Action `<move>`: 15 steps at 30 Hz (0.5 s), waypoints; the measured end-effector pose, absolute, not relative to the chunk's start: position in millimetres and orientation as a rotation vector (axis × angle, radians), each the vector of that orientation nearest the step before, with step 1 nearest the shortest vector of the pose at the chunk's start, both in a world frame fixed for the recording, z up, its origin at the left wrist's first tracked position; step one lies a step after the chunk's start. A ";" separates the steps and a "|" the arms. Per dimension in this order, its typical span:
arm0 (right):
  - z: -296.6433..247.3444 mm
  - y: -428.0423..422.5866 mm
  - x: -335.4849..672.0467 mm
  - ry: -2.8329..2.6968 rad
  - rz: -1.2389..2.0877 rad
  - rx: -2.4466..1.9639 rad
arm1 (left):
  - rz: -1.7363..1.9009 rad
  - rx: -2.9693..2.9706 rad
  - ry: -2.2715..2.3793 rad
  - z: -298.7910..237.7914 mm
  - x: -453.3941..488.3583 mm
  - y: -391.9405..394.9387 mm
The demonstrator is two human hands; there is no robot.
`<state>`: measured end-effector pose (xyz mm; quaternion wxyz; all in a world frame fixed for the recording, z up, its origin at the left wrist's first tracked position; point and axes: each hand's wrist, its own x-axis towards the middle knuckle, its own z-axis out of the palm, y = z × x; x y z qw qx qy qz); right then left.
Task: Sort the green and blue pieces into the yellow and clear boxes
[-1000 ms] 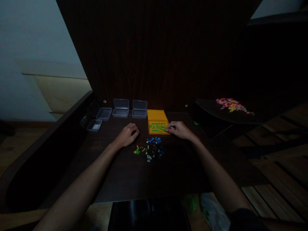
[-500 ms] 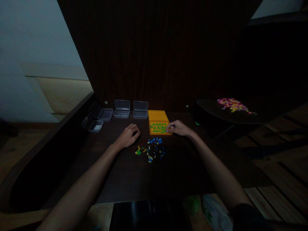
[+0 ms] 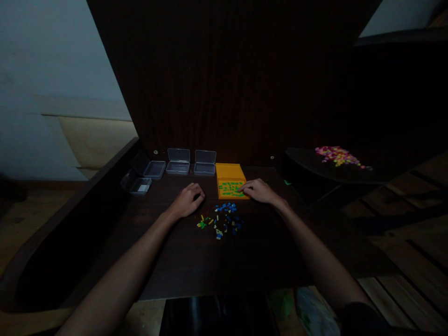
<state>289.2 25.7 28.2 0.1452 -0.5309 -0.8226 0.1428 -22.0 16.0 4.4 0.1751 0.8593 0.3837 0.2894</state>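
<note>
An open orange box (image 3: 229,173) stands at the middle of the dark table (image 3: 182,252), its tray holding several small green pieces (image 3: 230,187). My right hand (image 3: 258,190) rests at the tray's right edge, fingers pressed together over the green pieces; what they pinch is too small to see. My left hand (image 3: 187,200) lies loosely curled on the table, left of the box. A scatter of small blue, yellow and green pieces (image 3: 222,221) lies between my hands, nearer to me.
Several small clear plastic boxes (image 3: 178,161) stand open along the back left of the table. A heap of pink and yellow pieces (image 3: 336,155) lies on a dark side surface at the right. A dark wooden panel rises behind the table.
My right hand's fingertips have moved slightly left over the orange tray. The view has shifted a little; my left hand stays where it was.
</note>
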 end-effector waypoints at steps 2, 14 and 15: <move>30.1 23.0 286.8 -2.411 0.357 -1.560 | 0.816 2.436 1.089 4.8 -21.9 15.7; 35.0 16.8 279.7 -2.486 0.284 -1.596 | 0.808 2.453 1.088 3.7 -22.0 16.9; 35.8 16.6 280.2 -2.481 0.287 -1.586 | 0.809 2.454 1.089 3.5 -21.9 17.1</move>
